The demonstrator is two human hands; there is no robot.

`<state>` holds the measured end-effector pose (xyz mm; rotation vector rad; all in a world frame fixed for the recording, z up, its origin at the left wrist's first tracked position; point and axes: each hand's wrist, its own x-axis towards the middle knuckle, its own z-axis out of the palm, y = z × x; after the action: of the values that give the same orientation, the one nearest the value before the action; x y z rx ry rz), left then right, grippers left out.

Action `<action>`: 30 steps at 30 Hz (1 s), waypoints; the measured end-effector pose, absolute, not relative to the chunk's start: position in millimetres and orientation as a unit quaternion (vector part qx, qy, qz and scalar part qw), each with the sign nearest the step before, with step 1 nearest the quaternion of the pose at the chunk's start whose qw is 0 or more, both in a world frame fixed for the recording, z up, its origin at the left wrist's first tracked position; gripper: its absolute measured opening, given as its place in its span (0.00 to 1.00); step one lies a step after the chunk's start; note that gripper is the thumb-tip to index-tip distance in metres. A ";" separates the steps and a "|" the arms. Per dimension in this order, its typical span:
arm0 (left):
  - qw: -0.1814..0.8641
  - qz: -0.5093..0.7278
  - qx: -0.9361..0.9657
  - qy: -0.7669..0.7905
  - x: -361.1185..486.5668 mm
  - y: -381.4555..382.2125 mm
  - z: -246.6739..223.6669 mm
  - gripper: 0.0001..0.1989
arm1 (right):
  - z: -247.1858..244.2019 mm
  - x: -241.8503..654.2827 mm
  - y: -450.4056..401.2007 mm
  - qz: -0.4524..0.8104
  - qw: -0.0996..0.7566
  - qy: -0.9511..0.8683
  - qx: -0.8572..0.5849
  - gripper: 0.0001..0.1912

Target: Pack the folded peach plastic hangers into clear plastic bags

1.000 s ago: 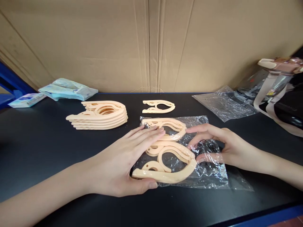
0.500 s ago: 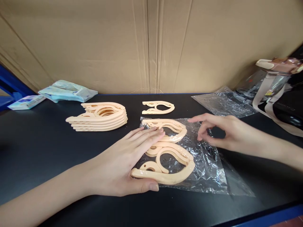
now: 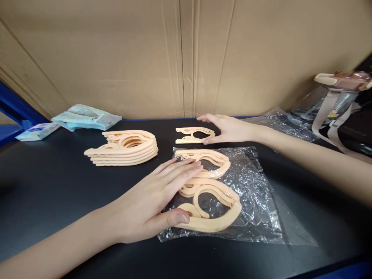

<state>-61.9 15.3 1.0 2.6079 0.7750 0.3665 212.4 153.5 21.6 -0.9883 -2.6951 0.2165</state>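
Note:
My left hand (image 3: 158, 203) lies flat, fingers stretched out, over a clear plastic bag (image 3: 258, 209) with peach folding hangers in it. Part of the lower bagged hanger (image 3: 223, 224) and the upper one (image 3: 222, 170) is hidden under my fingers. Farther back, my right hand (image 3: 226, 130) is at the rounded end of a single folded hanger (image 3: 210, 133). Its thumb and fingers are apart around that end; whether they touch it is unclear. To the left sits a stack of several matching hangers (image 3: 123, 159).
A light blue soft pack (image 3: 87, 118) and a smaller pack (image 3: 37, 131) lie at the back left. Behind my right forearm is another clear bag (image 3: 276, 118). A strapped bottle (image 3: 334, 97) stands at the right. A cardboard wall (image 3: 116, 58) closes off the black table's far side.
My right hand has moved back and left, from above the bag to the single hanger. My left hand stays on the bag, its thumb slightly raised along the lower hanger.

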 end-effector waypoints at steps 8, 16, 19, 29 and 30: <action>0.188 0.127 0.934 0.275 -61.3 15.7 0.6 0.38 | 17.0 204.7 159.8 0.021 0.110 -0.927 -0.357 0.40; 0.191 0.131 0.933 0.277 -61.1 15.0 1.7 0.36 | 20.5 249.5 138.9 -0.003 0.137 -0.888 -0.439 0.38; 0.186 0.130 0.932 0.281 -61.9 15.1 0.7 0.36 | 26.3 273.9 125.2 -0.012 0.171 -0.867 -0.467 0.39; 0.186 0.143 0.930 0.284 -62.4 15.4 -2.2 0.34 | 39.2 339.4 31.2 -0.121 0.183 -0.821 -0.527 0.34; 0.185 0.144 0.930 0.283 -62.3 15.4 -2.3 0.34 | 37.8 344.0 20.7 -0.138 0.184 -0.818 -0.528 0.33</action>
<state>-62.3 15.4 -2.3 2.6210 0.7968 0.4067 344.0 20.7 37.8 -1.4888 -2.3063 -0.3879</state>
